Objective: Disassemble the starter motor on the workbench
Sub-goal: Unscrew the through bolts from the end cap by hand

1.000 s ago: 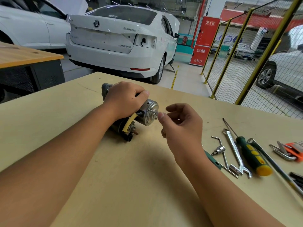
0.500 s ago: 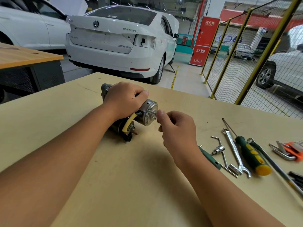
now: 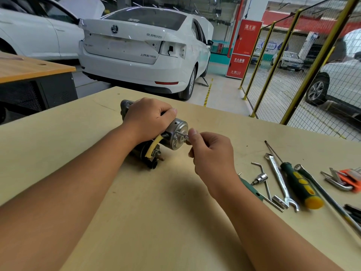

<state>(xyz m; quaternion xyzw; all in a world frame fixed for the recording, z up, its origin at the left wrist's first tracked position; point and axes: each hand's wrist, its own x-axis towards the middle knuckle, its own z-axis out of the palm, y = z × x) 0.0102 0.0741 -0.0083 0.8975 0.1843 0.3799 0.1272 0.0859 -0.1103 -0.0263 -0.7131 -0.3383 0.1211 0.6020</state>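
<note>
Both hands are on the starter motor, which I see lying mid-workbench: my left hand wraps its body, my right hand pinches a thin bolt sticking from the silver end cap.

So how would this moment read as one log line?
left hand grips starter motor | right hand pinches bolt at end cap | tools untouched
</note>
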